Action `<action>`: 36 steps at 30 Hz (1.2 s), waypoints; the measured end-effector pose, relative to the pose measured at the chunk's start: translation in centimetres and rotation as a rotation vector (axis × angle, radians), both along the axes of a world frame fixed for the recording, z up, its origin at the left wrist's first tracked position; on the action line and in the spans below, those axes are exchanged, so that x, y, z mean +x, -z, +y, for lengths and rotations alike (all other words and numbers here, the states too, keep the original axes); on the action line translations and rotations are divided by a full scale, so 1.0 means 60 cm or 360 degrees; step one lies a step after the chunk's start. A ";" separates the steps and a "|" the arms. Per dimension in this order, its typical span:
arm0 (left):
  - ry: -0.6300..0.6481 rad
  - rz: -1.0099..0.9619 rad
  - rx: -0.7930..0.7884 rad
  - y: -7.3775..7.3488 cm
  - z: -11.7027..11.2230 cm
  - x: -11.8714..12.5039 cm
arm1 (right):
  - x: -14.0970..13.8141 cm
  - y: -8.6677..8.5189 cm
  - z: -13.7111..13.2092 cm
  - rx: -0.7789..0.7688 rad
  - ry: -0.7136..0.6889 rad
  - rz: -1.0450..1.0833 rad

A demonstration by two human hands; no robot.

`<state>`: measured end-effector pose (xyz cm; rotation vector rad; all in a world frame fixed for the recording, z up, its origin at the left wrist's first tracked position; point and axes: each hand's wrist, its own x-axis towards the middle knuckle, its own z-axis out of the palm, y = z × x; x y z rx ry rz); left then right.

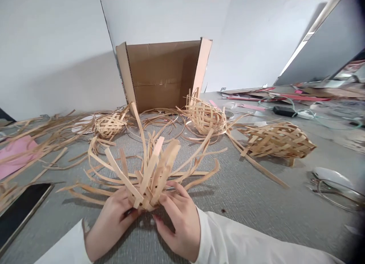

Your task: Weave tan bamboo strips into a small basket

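Close in front of me, a partly woven piece of flat pale strips (147, 197) sits between both hands, its loose ends fanning up and out to the sides. My left hand (115, 218) grips its left edge, with thumb and fingers closed on the strips. On the right edge, my right hand (179, 214) pinches the weave, its thumb low and its fingers over the strips. Part of the weave is hidden behind my fingers.
Woven strip pieces stand farther back: a small one (110, 124), a taller one (207, 116) and a long one (279, 140). Behind them is an open cardboard box (164, 74). A phone (23, 209) lies left, with loose strips (57, 140) beyond; glasses (336, 193) and a white mouse (333, 176) lie right.
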<state>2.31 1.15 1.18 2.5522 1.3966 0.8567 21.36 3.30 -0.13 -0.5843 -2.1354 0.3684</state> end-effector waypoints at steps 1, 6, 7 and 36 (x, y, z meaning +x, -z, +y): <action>0.0015 0.0012 -0.0014 0.002 0.000 0.000 | 0.000 0.004 0.001 -0.0014 0.0015 -0.0011; 0.0077 0.0146 -0.0021 0.001 -0.004 0.005 | -0.003 0.012 0.004 -0.0077 0.0079 0.0002; 0.0089 0.0156 -0.0033 -0.001 -0.004 0.007 | -0.003 0.012 0.004 -0.0096 0.0069 -0.0006; -0.0064 -0.0572 -0.0221 -0.008 -0.015 0.023 | -0.008 0.012 0.000 -0.0569 0.0185 -0.0013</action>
